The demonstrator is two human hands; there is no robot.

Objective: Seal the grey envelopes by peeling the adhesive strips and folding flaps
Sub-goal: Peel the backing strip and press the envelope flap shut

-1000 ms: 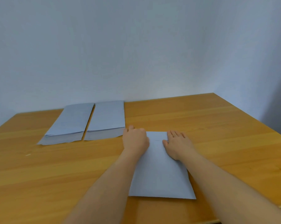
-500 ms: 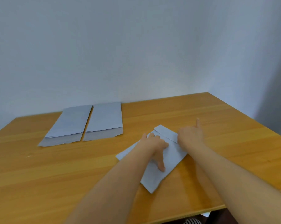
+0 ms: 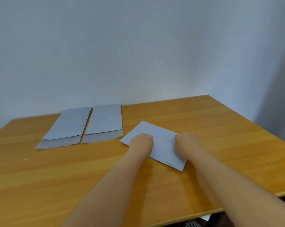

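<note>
Wall (image 3: 138, 46): plain and pale. It fills the whole top half of the picture and turns a corner on the right side.
Table (image 3: 40, 185): big, made of yellow-brown wood. It fills the bottom half of the picture, and its near edge cuts across the bottom right corner.
Arms: two bare arms come up from the bottom of the picture and reach to the middle.
Left grey envelope (image 3: 64, 128): lies flat on the table, left of the middle of the picture. Its flap sticks out open at the near end.
Middle grey envelope (image 3: 104, 123): lies flat just beside the left one, with a thin strip of table showing between them. Its flap is open at the near end too.
Turned grey envelope (image 3: 163, 141): lies flat on the table right of the middle, under both hands. It sits crooked, with one corner pointing up toward the wall and one corner pointing down to the lower right. It is near the middle envelope but does not touch it.
Left hand (image 3: 141, 142): rests on the left part of the turned envelope. The fingers are curled under like a fist. I cannot tell if they pinch the paper.
Right hand (image 3: 188, 144): rests on the right part of the turned envelope. Its fingers are curled under too, and I cannot tell if they hold anything.
Striped thing (image 3: 191, 224): a small black and white bit at the very bottom, under the table edge.
</note>
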